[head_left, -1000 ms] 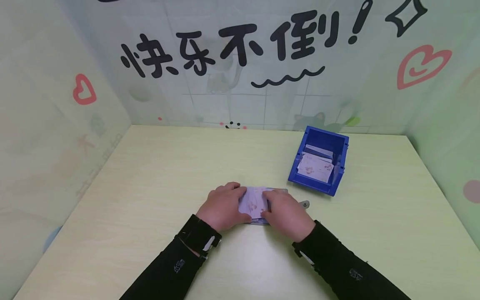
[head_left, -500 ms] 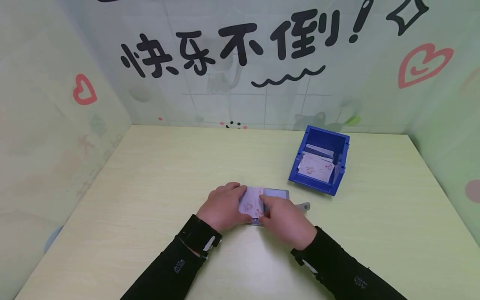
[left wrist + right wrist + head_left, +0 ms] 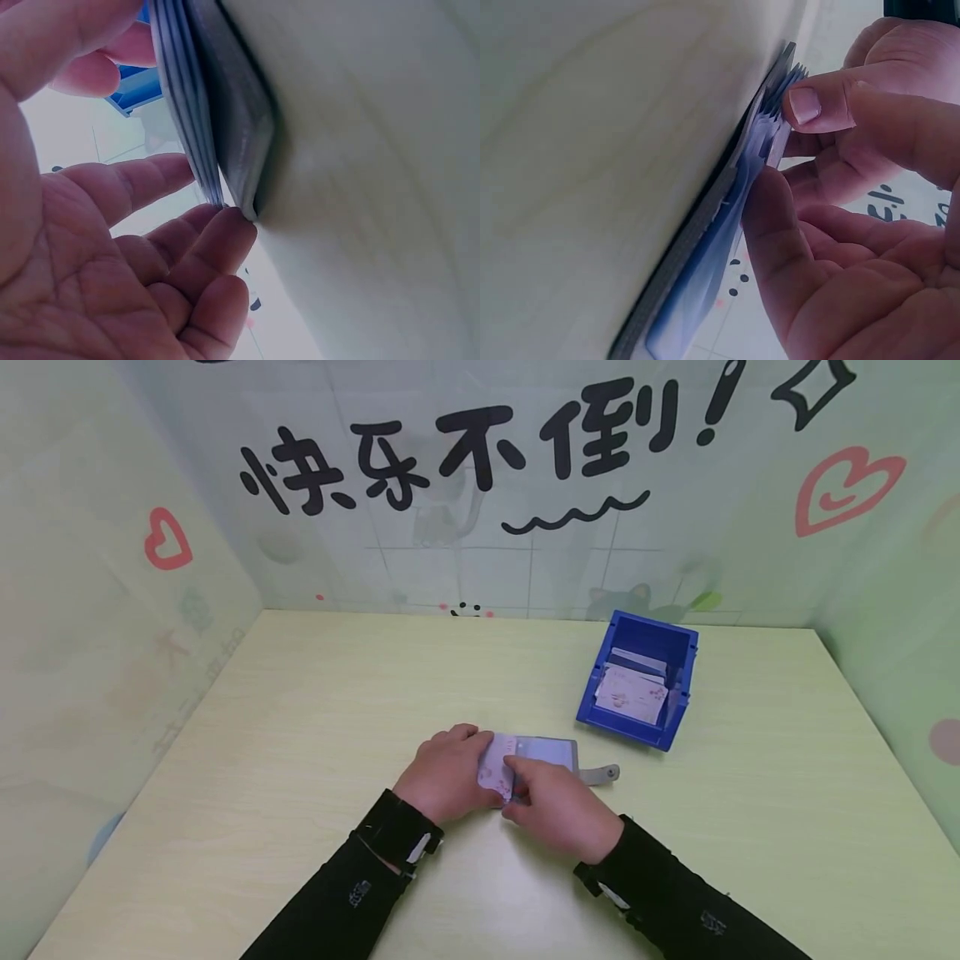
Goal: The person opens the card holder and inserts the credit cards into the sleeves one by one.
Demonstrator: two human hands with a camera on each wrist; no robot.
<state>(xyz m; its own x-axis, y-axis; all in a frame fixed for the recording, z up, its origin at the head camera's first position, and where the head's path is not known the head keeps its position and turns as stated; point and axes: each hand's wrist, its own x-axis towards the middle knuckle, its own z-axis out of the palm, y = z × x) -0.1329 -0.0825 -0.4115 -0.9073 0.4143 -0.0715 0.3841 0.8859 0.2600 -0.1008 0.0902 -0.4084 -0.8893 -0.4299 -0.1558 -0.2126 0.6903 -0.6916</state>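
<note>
A small grey card holder (image 3: pixel 551 750) with clear sleeves lies spread on the table, its snap strap (image 3: pixel 600 774) sticking out to the right. A pink printed card (image 3: pixel 497 770) covers the holder's left side. My left hand (image 3: pixel 447 775) grips that side, thumb at the near edge and fingers at the far one. In the left wrist view, its fingertips touch the stacked sleeves (image 3: pixel 184 105) beside the grey cover (image 3: pixel 241 124). My right hand (image 3: pixel 564 803) holds the card by its right edge, between thumb and index finger. Part of the card is hidden under the fingers.
A blue plastic bin (image 3: pixel 637 685) stands at the back right, with several pink cards (image 3: pixel 632 695) inside. The pale wooden table (image 3: pixel 360 677) is bounded by printed cloth walls at the back and both sides.
My right hand has moved left along with the card's right edge, so more of the clear sleeve and strap shows. The left hand has stayed in place.
</note>
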